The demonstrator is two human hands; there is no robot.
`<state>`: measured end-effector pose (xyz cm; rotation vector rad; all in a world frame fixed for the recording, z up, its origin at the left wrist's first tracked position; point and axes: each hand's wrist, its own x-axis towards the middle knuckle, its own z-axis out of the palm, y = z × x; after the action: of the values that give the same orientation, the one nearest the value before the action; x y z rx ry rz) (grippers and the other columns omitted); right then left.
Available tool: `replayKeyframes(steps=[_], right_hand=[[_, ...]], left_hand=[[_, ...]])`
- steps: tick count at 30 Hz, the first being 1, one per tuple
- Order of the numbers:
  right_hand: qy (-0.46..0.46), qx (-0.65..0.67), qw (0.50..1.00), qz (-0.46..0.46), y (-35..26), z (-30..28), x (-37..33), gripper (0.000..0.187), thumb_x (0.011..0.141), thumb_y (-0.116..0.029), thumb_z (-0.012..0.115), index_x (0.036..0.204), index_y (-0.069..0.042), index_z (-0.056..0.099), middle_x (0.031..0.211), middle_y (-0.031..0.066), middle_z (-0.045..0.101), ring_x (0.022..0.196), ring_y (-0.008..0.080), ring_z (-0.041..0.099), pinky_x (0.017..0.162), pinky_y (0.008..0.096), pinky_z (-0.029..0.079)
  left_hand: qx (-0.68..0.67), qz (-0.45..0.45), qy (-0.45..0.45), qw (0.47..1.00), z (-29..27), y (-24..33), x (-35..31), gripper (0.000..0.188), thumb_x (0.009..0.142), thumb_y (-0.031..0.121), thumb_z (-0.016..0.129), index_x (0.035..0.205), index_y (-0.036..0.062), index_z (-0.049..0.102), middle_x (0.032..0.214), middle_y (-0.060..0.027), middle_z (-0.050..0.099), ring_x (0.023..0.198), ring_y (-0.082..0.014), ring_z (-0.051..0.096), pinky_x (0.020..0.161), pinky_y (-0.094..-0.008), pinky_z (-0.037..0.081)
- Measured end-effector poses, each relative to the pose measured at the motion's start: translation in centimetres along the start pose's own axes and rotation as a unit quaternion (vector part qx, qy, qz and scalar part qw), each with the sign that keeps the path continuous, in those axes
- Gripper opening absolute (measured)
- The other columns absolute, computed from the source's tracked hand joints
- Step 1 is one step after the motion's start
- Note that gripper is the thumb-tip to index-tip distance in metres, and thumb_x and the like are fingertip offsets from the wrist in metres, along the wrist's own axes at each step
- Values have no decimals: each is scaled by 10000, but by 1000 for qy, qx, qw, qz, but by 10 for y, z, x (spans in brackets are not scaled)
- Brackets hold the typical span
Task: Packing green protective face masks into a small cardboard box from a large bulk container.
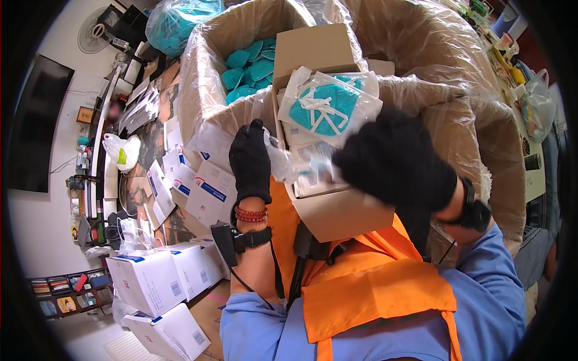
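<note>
My left hand (250, 157), in a black glove, is closed on the edge of a small clear plastic bag (280, 161). That bag stretches toward my right hand (394, 162), also black-gloved and smeared by motion, so its fingers cannot be made out. Both hands are over an open brown carton (343, 215) with its flaps spread. Inside it lie flat printed packets (313, 150). On top, at the carton's far end, rests a clear bag with a teal pad (313, 123) and several short white strips (322, 103).
Large cardboard boxes lined with clear plastic (415, 36) stand beyond the carton; one holds several teal pads (248, 69). A bag of teal pieces (180, 24) sits at the far left. White printed boxes (147, 280) are stacked at the near left, beside flat white boxes (211, 192).
</note>
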<state>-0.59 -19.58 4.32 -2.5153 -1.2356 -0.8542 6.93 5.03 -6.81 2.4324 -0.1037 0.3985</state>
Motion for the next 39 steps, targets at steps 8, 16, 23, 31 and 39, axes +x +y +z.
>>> replayKeyframes(steps=[8,16,23,31,39], right_hand=[[-31,-31,993,108,40,55,3,256,825,-128,635,1077,-85,656,1016,121,626,951,290,622,876,380,492],[-315,233,909,144,5,99,-33,327,918,-227,570,1153,0,589,1065,224,614,1002,382,601,876,416,479],[-181,231,912,287,-7,140,-42,267,927,-169,526,1114,12,585,1112,270,577,1035,383,585,905,421,480],[-242,197,931,190,20,84,-27,258,827,-126,620,1077,-88,668,992,116,665,934,294,656,818,369,521],[-178,190,944,202,39,66,-21,168,854,-149,627,979,-58,692,899,132,684,817,304,673,738,364,543]], left_hand=[[-168,-69,127,975,-14,19,-21,373,951,281,609,1219,30,543,1062,-94,635,888,-229,620,790,-326,504],[-253,-2,31,967,-9,33,-34,202,941,74,586,1139,28,584,987,-45,627,863,-109,601,768,-258,503],[-298,-47,-15,953,-6,28,-39,188,948,104,582,1123,37,592,966,-40,638,825,-108,611,747,-253,503],[-338,-45,-69,938,-12,19,-41,169,946,85,570,1102,41,617,969,-37,647,865,-116,618,771,-248,500],[-343,7,-85,935,-20,35,-35,179,925,92,614,1086,19,643,973,-84,667,871,-155,618,768,-283,489]])
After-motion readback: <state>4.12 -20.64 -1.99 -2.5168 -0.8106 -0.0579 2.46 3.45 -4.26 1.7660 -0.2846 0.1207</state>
